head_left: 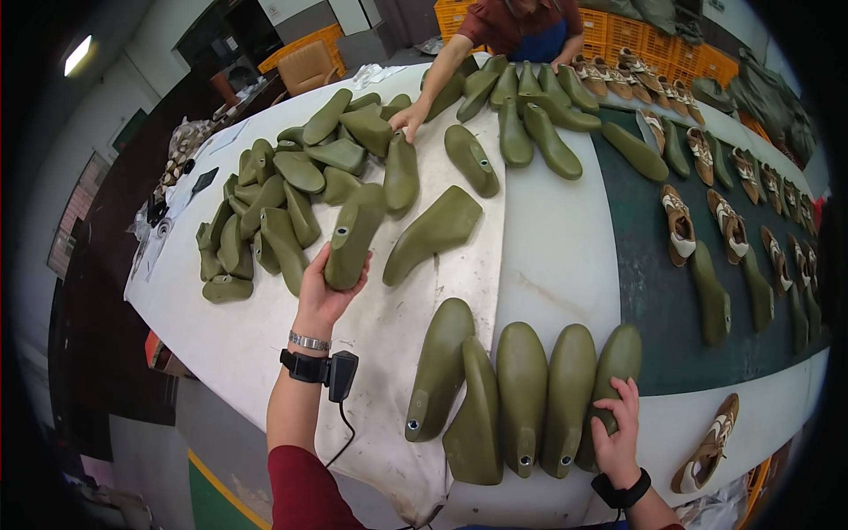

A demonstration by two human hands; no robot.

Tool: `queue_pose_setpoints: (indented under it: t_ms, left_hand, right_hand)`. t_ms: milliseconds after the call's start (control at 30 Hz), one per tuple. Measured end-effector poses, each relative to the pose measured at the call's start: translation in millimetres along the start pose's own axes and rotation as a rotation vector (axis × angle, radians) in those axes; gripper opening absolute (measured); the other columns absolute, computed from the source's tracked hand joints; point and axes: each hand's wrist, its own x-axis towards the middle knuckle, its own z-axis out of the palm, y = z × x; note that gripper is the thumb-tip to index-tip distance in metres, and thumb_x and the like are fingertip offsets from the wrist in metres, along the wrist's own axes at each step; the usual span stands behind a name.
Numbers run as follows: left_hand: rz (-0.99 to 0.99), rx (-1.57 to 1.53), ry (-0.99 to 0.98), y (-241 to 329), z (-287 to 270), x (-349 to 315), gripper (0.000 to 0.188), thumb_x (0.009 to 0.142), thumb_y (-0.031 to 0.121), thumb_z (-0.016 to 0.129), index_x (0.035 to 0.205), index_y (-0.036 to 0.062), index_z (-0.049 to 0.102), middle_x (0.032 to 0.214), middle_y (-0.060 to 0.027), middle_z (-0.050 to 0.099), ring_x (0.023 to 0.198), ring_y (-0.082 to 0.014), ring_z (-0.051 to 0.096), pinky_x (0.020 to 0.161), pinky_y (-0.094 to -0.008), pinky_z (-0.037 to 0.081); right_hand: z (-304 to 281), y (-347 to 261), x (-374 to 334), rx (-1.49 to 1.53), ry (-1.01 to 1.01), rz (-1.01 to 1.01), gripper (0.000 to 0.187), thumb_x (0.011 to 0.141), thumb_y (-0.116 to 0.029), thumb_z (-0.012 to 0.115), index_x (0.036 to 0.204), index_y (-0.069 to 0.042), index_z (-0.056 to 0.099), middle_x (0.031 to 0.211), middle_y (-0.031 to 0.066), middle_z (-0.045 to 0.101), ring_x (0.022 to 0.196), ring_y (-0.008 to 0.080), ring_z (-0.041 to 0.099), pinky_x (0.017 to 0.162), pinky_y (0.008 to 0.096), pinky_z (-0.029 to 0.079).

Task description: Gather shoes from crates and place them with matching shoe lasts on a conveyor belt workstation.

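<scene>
Worktable: long white table [556,230], running from the person's side to the far side.
Left cover: off-white, stained cloth [221,353] over the table's left part.
Right cover: dark green flat mat [654,300], bearing rows of shoes and some lasts.
Crates: stacked orange plastic lattice crates [618,34] behind the far end; contents cannot be made out. Dark green fabric bundles [764,97] lie beside them.
Co-worker: person in a dark red top [521,25] across the table, one hand [408,119] at the upper end of a green last.
Heap: jumbled olive-green, smooth, foot-shaped shoe lasts [300,172] on the cloth, left of centre.
Near row: five similar lasts [521,389] side by side at the near edge, some showing metal-ringed holes.
Shoes: brown-and-white laced shoes [729,225] on the mat; one similar lone shoe [707,446] lies on white at the near right.
Held last: olive-green last [356,230], raised at the heap's right side, its ringed hole visible.
Left hand: the person's left hand [325,296] is curled around the held last's lower end.
Right hand: the person's right hand [616,433] is half-curled, fingers touching the near row's rightmost last; whether it grips, I cannot tell.
Wristwear: silver metal-link band [309,342] on the left wrist, above a black strapped device [343,375].
</scene>
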Motion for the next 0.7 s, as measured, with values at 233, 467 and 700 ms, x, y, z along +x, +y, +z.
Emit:
queue_pose_setpoints:
  t_ms: [233, 467, 700]
  left_hand:
    - [0.02, -0.068, -0.113, -13.3, 79.3, 98.9, 0.033, 0.096, 0.019, 0.042, 0.123, 0.0018, 0.045, 0.123, -0.0154, 0.048, 0.114, -0.0306, 0.047, 0.095, -0.0443, 0.044]
    - [0.444, 1.578, 0.069, -51.8, 13.2, 152.9, 0.063, 0.074, 0.028, 0.069, 0.124, -0.0026, 0.045, 0.111, -0.0208, 0.06, 0.103, -0.0299, 0.058, 0.087, -0.0351, 0.046]
    - [0.22, 1.808, -0.032, -60.1, 14.2, 52.5, 0.074, 0.063, 0.02, 0.076, 0.127, 0.0031, 0.043, 0.11, -0.0184, 0.06, 0.095, -0.0288, 0.062, 0.084, -0.0353, 0.048]
  right_hand:
    - [4.6, 0.8, -1.2, -0.005, 0.029, -0.039, 0.023, 0.067, 0.003, 0.061, 0.089, -0.005, 0.057, 0.127, 0.0158, 0.045, 0.128, 0.0433, 0.029, 0.106, 0.0483, 0.023]
    - [4.9, 2.3, -2.6, -0.014, 0.043, -0.045, 0.024, 0.067, 0.002, 0.062, 0.089, -0.005, 0.059, 0.127, 0.0156, 0.046, 0.127, 0.0438, 0.03, 0.104, 0.0488, 0.025]
    - [7.4, 8.8, -0.5, -0.005, 0.04, -0.084, 0.023, 0.068, 0.001, 0.062, 0.09, -0.006, 0.058, 0.126, 0.016, 0.046, 0.125, 0.0443, 0.031, 0.104, 0.0488, 0.026]
